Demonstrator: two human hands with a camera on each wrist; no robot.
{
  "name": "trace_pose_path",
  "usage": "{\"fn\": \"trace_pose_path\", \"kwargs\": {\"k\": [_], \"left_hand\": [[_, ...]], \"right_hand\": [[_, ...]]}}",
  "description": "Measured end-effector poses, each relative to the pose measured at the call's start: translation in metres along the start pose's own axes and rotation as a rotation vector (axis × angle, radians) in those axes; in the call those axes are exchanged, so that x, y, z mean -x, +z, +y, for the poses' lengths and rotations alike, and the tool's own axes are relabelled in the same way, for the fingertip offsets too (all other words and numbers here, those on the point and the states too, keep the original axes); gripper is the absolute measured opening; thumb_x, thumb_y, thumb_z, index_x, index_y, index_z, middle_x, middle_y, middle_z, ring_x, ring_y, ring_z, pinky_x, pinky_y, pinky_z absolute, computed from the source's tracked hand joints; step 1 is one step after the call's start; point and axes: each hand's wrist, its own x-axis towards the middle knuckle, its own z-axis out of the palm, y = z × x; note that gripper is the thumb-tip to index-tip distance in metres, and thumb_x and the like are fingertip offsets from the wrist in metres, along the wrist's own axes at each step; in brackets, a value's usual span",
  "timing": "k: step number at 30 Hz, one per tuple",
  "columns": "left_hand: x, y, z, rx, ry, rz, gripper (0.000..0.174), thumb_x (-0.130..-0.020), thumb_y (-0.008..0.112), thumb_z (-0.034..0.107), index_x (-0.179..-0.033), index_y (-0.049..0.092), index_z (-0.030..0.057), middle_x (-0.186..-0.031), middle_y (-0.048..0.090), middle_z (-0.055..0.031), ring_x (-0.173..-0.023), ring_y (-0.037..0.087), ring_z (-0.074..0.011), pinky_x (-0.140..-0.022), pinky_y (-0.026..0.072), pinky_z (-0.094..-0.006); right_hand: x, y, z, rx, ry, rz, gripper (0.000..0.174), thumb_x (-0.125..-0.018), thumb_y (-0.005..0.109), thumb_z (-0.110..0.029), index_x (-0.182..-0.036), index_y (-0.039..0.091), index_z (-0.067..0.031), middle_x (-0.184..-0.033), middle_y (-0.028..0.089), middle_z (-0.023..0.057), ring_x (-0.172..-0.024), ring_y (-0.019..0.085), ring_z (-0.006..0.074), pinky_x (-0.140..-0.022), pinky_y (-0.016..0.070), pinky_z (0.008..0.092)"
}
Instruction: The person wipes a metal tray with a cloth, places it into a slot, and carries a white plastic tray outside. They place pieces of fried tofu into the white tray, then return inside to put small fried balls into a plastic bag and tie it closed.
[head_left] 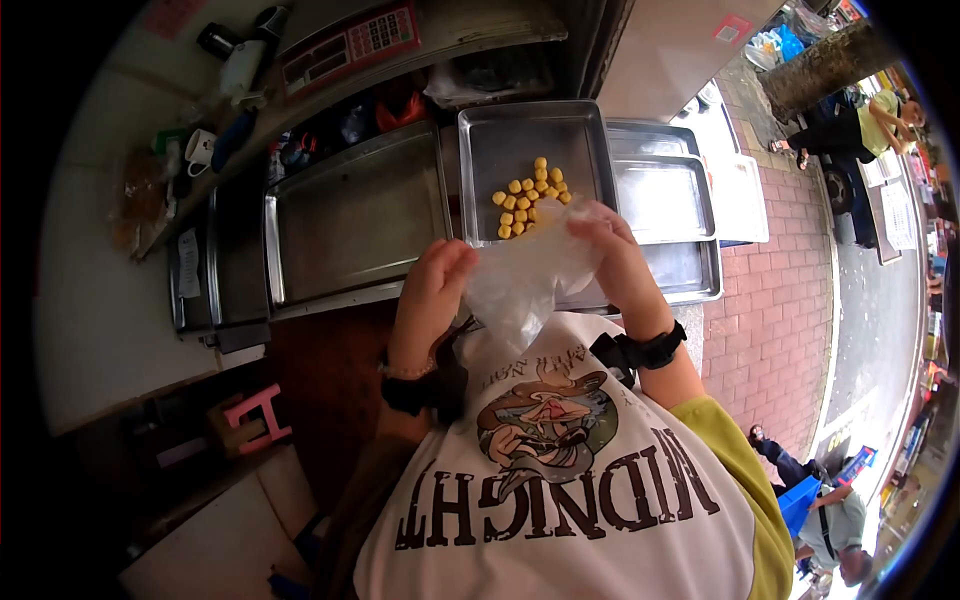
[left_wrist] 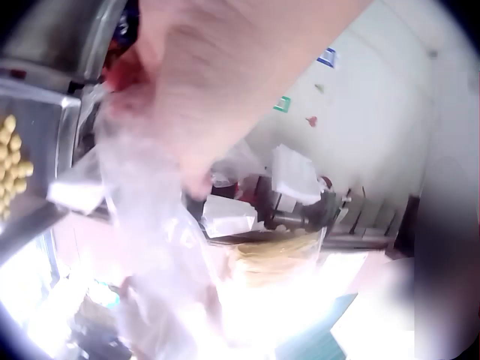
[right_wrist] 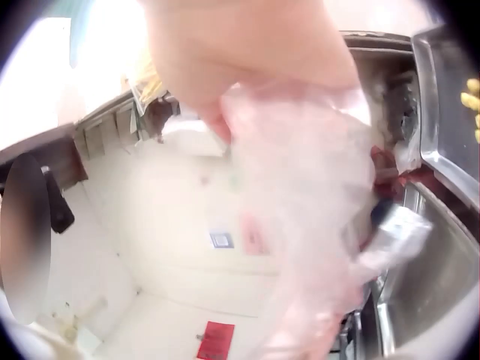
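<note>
Between my hands hangs a clear plastic bag (head_left: 512, 295), crumpled and narrowing to a corner near the shirt front. My left hand (head_left: 432, 290) pinches its left edge, while the right hand (head_left: 622, 262) grips the opposite side. Beyond the bag, several small round yellow pieces (head_left: 521, 203) lie loose in a metal tray (head_left: 530, 125); the bag overlaps the tray's near part. In the left wrist view the bag (left_wrist: 154, 202) stretches down from the fingers. The right wrist view shows the bag (right_wrist: 292, 187) blurred below the hand.
A larger metal tray (head_left: 360, 220) sits to the left, and more metal trays (head_left: 660, 195) are stacked on the right. Above is a shelf (head_left: 480, 35) with a red-framed calculator-like panel (head_left: 350, 45). A brick pavement (head_left: 770, 330) with people lies off to the right.
</note>
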Motion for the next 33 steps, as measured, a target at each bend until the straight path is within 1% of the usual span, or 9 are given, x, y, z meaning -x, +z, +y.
{"fn": "trace_pose_path", "kwargs": {"k": [6, 10, 12, 15, 18, 22, 24, 26, 33], "left_hand": [[-0.007, 0.035, -0.032, 0.634, -0.168, -0.045, 0.021, -0.09, 0.058, 0.025, -0.093, 0.056, 0.0044, -0.087, 0.056, -0.0039, -0.077, 0.053, -0.014, -0.07, 0.0425, -0.0271], [-0.028, 0.032, -0.013, 1.47, -0.674, 0.214, 0.015, -0.088, 0.054, 0.02, -0.093, 0.054, 0.0067, -0.088, 0.057, -0.0044, -0.076, 0.056, -0.0157, -0.069, 0.0452, -0.029], [-0.029, 0.04, -0.06, 1.846, -0.461, -0.229, 0.017, -0.088, 0.049, 0.021, -0.095, 0.056, 0.0071, -0.087, 0.059, -0.0058, -0.072, 0.058, -0.0181, -0.064, 0.0465, -0.0321], [-0.031, 0.05, -0.078, 1.471, -0.73, -0.638, 0.024, -0.087, 0.05, 0.026, -0.096, 0.06, 0.0066, -0.07, 0.059, -0.0061, -0.061, 0.057, -0.0168, -0.055, 0.0423, -0.0312], [-0.039, 0.077, -0.097, 1.191, -0.937, -0.919, 0.029, -0.087, 0.05, 0.03, -0.097, 0.063, 0.0062, -0.058, 0.06, -0.0063, -0.054, 0.056, -0.0159, -0.048, 0.0395, -0.0307], [-0.083, 0.137, -0.101, -0.103, -0.266, -1.687, 0.037, -0.082, 0.054, 0.022, -0.111, 0.059, 0.0006, -0.076, 0.062, -0.0152, -0.068, 0.06, -0.0191, -0.06, 0.0441, -0.0325], [-0.092, 0.158, -0.121, -0.752, 0.382, -0.923, 0.059, -0.074, 0.058, 0.023, -0.13, 0.047, 0.0062, -0.106, 0.057, -0.0136, -0.09, 0.054, -0.0198, -0.08, 0.0407, -0.0301], [-0.119, 0.169, -0.115, -1.082, 0.436, -0.927, 0.074, -0.07, 0.06, 0.027, -0.138, 0.035, 0.0089, -0.117, 0.047, -0.0095, -0.104, 0.044, -0.0202, -0.091, 0.0322, -0.0292], [-0.234, 0.21, -0.21, -0.875, -0.237, -0.648, 0.034, -0.081, 0.06, 0.033, -0.104, 0.06, 0.0074, -0.099, 0.061, -0.0091, -0.091, 0.06, -0.0223, -0.077, 0.0489, -0.0313]], "right_hand": [[0.001, -0.029, -0.002, -0.845, 0.149, -0.473, 0.041, -0.093, 0.048, -0.034, -0.117, 0.051, -0.002, -0.106, 0.06, 0.0061, -0.1, 0.057, 0.0179, -0.087, 0.0455, 0.0331], [-0.002, -0.033, 0.023, -0.702, 0.517, -0.597, 0.066, -0.093, 0.04, -0.052, -0.131, 0.042, 0.0013, -0.126, 0.052, 0.0123, -0.114, 0.051, 0.0204, -0.099, 0.0396, 0.0329], [-0.011, -0.051, 0.071, -0.163, 0.454, -0.534, 0.055, -0.097, 0.035, -0.041, -0.122, 0.051, 0.0051, -0.122, 0.055, 0.0142, -0.106, 0.056, 0.0195, -0.092, 0.0436, 0.0304], [-0.046, -0.07, 0.055, 0.182, 0.371, -0.771, 0.051, -0.097, 0.038, -0.042, -0.109, 0.058, 0.0037, -0.106, 0.061, 0.0093, -0.093, 0.056, 0.0139, -0.081, 0.0441, 0.0269], [-0.072, -0.08, 0.062, -0.724, 0.206, -0.565, 0.044, -0.098, 0.039, -0.034, -0.095, 0.063, 0.0026, -0.088, 0.063, 0.0052, -0.08, 0.056, 0.0111, -0.072, 0.0439, 0.0248], [-0.099, -0.065, 0.061, -0.205, 0.724, -0.505, 0.027, -0.089, 0.05, -0.017, -0.07, 0.062, -0.0022, -0.064, 0.058, 0.0058, -0.058, 0.056, 0.0147, -0.061, 0.045, 0.0271], [-0.142, -0.073, 0.094, 1.401, -0.282, -0.536, 0.016, -0.079, 0.058, -0.016, -0.066, 0.06, -0.0062, -0.058, 0.055, 0.0084, -0.057, 0.058, 0.0172, -0.062, 0.046, 0.0278], [-0.187, -0.067, 0.101, 1.795, 0.03, -0.434, 0.037, -0.075, 0.068, -0.033, -0.097, 0.061, -0.0037, -0.076, 0.059, 0.0107, -0.079, 0.061, 0.026, -0.074, 0.0475, 0.0333], [-0.317, -0.087, 0.14, 1.67, -1.049, -0.38, 0.053, -0.063, 0.073, -0.02, -0.109, 0.049, -0.0064, -0.098, 0.05, 0.006, -0.092, 0.057, 0.0218, -0.079, 0.0479, 0.0323]]}}
